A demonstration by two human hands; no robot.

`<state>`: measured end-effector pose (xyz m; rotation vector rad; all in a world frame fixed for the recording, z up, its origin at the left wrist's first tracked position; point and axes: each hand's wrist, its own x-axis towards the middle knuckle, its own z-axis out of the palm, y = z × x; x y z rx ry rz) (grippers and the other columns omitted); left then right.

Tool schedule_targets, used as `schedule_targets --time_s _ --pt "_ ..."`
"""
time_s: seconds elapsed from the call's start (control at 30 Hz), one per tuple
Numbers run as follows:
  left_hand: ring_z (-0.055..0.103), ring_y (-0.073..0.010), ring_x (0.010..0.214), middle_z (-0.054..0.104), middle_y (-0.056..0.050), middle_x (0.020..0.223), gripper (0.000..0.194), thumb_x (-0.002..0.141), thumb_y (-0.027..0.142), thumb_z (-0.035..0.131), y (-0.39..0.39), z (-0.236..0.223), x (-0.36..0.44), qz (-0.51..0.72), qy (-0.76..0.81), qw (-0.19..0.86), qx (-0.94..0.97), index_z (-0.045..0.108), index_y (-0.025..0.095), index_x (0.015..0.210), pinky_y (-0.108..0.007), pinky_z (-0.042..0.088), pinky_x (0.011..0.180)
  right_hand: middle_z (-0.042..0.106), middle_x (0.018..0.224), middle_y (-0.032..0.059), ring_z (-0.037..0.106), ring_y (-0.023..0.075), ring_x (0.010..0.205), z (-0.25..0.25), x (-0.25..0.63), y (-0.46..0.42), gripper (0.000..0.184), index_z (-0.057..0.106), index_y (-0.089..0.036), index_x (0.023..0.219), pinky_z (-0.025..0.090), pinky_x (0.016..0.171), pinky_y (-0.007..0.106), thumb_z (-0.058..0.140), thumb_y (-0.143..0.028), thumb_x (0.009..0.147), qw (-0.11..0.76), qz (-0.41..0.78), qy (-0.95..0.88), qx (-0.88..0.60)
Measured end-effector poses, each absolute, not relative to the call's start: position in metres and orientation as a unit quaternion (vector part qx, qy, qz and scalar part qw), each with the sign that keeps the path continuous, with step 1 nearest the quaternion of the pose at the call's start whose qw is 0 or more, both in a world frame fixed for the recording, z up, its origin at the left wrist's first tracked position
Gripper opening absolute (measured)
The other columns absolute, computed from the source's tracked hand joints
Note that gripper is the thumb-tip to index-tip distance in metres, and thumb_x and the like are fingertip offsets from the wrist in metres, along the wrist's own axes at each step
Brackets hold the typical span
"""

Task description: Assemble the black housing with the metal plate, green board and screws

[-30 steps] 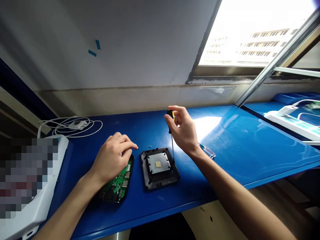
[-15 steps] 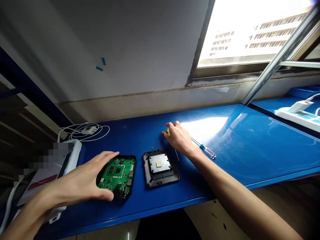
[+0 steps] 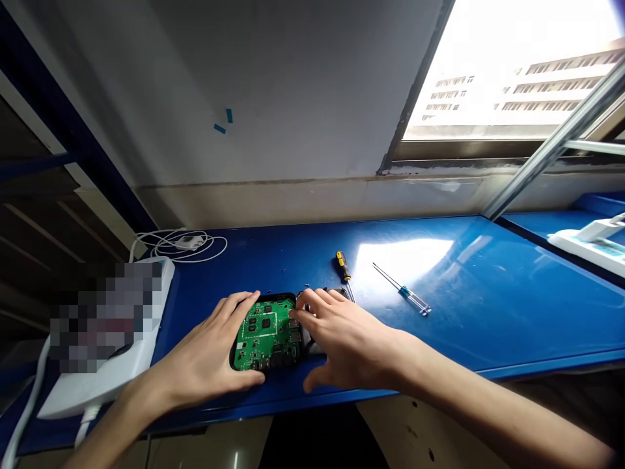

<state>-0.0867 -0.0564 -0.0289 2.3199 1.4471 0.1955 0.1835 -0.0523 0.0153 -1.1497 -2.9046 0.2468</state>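
A green circuit board [image 3: 266,326] sits in a shallow black case [image 3: 262,299] on the blue bench. My left hand [image 3: 208,348] wraps the case's left side, fingers along the far edge and thumb at the near edge. My right hand [image 3: 342,335] reaches over the right side with fingers spread; its fingertips are at the case's right edge, and its thumb hangs apart. Beneath that hand lies the black cover with a metal plate [image 3: 312,345], mostly hidden. Beyond it rests a yellow-and-black screwdriver [image 3: 343,265], out of my grasp.
A clear-handled screwdriver [image 3: 415,301] lies to the right on the bench [image 3: 488,312]. Small screws [image 3: 307,284] are scattered behind the case. At left are a white power strip [image 3: 163,286] and a coiled white cable [image 3: 215,257]. Another power strip [image 3: 586,244] stands far right.
My right hand has left the yellow-and-black screwdriver and come down-left over the cover to the case. The case with the board has shifted right, close to the cover, along with my left hand.
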Motion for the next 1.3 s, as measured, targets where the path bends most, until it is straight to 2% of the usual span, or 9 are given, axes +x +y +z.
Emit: schedule_targets --time_s 0.23,0.43,0.53,0.63,0.7,0.8,0.93,1.17,1.3 --pt "0.044 -0.0394 0.144 0.039 -0.016 0.159 0.113 0.069 0.053 0.082 -0.052 -0.020 -0.079 0.061 0.514 0.206 0.830 0.026 0.020 0.162 -0.052 0.046 0.116 0.059 0.115 0.0159 0.060 0.0310 0.100 0.014 0.172 -0.046 0.058 0.068 -0.009 0.106 0.057 0.089 0.046 0.091 -0.048 0.069 -0.028 0.075 -0.915 -0.396" --pt "0.043 -0.0415 0.143 0.044 -0.017 0.155 0.118 0.062 0.055 0.085 -0.046 -0.020 -0.077 0.081 0.504 0.216 0.832 0.029 0.020 0.161 -0.054 0.045 0.115 0.056 0.107 0.0132 0.058 0.0283 0.093 0.013 0.165 -0.044 0.064 0.066 -0.009 0.105 0.059 0.081 0.044 0.096 -0.041 0.059 -0.018 0.104 -0.902 -0.418" --pt "0.042 -0.0415 0.144 0.044 -0.017 0.155 0.122 0.062 0.051 0.086 -0.047 -0.021 -0.077 0.089 0.503 0.221 0.831 0.024 0.019 0.162 -0.054 0.044 0.116 0.055 0.108 0.0125 0.061 0.0287 0.093 0.011 0.162 -0.045 0.066 0.064 -0.010 0.105 0.061 0.080 0.045 0.098 -0.037 0.055 -0.008 0.105 -0.890 -0.443" --pt "0.039 -0.0406 0.146 0.041 -0.019 0.156 0.121 0.062 0.047 0.086 -0.048 -0.022 -0.077 0.091 0.503 0.221 0.830 0.022 0.016 0.160 -0.053 0.041 0.119 0.053 0.124 0.0182 0.063 0.0351 0.110 0.009 0.163 -0.045 0.071 0.062 -0.011 0.108 0.062 0.088 0.048 0.100 -0.033 0.052 0.020 0.113 -0.888 -0.446" --pt "0.040 -0.0410 0.145 0.042 -0.018 0.154 0.116 0.061 0.046 0.087 -0.048 -0.023 -0.079 0.100 0.499 0.221 0.832 0.026 0.018 0.157 -0.054 0.040 0.118 0.046 0.143 0.0244 0.056 0.0418 0.130 0.009 0.167 -0.045 0.076 0.061 -0.011 0.110 0.059 0.099 0.053 0.102 -0.033 0.050 0.039 0.128 -0.892 -0.432" --pt "0.044 -0.0417 0.141 0.046 -0.017 0.149 0.109 0.060 0.046 0.088 -0.048 -0.025 -0.081 0.118 0.496 0.224 0.830 0.032 0.021 0.150 -0.056 0.044 0.115 0.038 0.159 0.0236 0.048 0.0414 0.143 0.015 0.176 -0.042 0.072 0.060 -0.014 0.118 0.053 0.110 0.055 0.098 -0.038 0.061 0.038 0.169 -0.899 -0.401" --pt "0.050 -0.0408 0.135 0.049 -0.017 0.144 0.105 0.061 0.046 0.088 -0.049 -0.024 -0.081 0.122 0.503 0.230 0.824 0.031 0.021 0.147 -0.054 0.049 0.109 0.049 0.156 0.0154 0.058 0.0311 0.137 0.023 0.184 -0.038 0.050 0.059 -0.020 0.130 0.055 0.110 0.049 0.080 -0.029 0.085 0.062 0.187 -0.907 -0.372" --pt "0.052 -0.0418 0.135 0.050 -0.017 0.144 0.104 0.061 0.044 0.089 -0.051 -0.021 -0.079 0.120 0.506 0.245 0.818 0.031 0.023 0.146 -0.055 0.050 0.109 0.058 0.145 0.0179 0.070 0.0304 0.117 0.014 0.181 -0.034 0.058 0.057 -0.016 0.136 0.065 0.094 0.046 0.078 -0.021 0.082 0.103 0.112 -0.932 -0.330" --pt "0.044 -0.0480 0.144 0.038 -0.023 0.159 0.124 0.061 0.047 0.090 -0.053 -0.027 -0.081 0.135 0.524 0.262 0.799 0.015 0.025 0.158 -0.060 0.049 0.110 0.061 0.142 0.0165 0.071 0.0289 0.115 0.010 0.183 -0.028 0.057 0.055 -0.017 0.135 0.066 0.092 0.043 0.077 -0.022 0.082 0.139 0.099 -0.933 -0.315"
